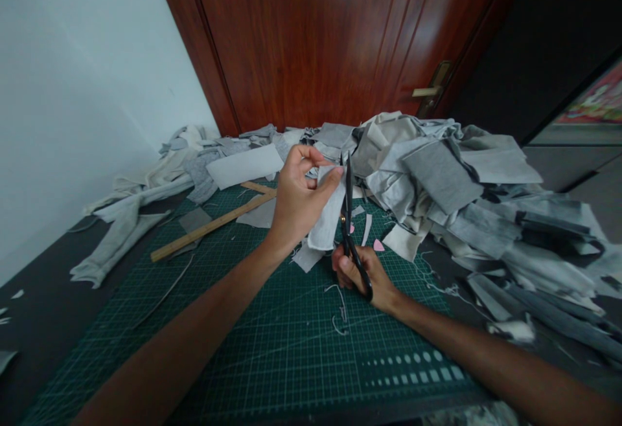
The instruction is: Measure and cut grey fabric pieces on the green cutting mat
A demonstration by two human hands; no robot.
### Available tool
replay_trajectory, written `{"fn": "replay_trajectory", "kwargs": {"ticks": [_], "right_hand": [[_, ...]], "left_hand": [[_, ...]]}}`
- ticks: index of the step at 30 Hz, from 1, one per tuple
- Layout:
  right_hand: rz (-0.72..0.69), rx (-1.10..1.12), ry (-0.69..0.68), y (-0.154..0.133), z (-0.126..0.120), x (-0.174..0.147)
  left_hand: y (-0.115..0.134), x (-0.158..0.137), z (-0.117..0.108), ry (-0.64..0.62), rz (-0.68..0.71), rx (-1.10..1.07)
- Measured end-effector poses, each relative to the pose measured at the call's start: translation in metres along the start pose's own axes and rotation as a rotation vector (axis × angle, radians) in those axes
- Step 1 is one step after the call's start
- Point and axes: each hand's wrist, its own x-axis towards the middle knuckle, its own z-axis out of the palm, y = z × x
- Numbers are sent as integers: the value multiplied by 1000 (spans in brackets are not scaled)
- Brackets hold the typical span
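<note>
My left hand (304,196) pinches a light grey strip of fabric (326,224) near its upper end, holding it above the cutting mat. The strip hangs down toward me, its lower edge slightly curled. In my right hand (364,274) is a pair of black scissors (348,209), gripped by the handles with the blades pointing away from me. The blades are a little apart at the tips and lie along the right edge of the strip. Whether they bite into the fabric at this instant I cannot tell. Under the strip lies a small grey scrap (307,256).
A green cutting mat (272,335) covers the dark table. To the left lie a wooden ruler (214,224) and a white rectangular piece (245,166). Heaped fabric pieces (442,173) line the back and right. Small pink bits (378,245) and loose threads (343,309) are scattered. Behind stands a wooden door (311,44).
</note>
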Motion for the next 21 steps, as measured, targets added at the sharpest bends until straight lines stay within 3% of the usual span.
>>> {"fn": "replay_trajectory", "kwargs": {"ticks": [13, 21], "right_hand": [[22, 134, 34, -2, 7, 2], [58, 147, 28, -1, 3, 1]], "left_hand": [[2, 0, 0, -7, 3, -14], [0, 2, -2, -102, 22, -68]]}}
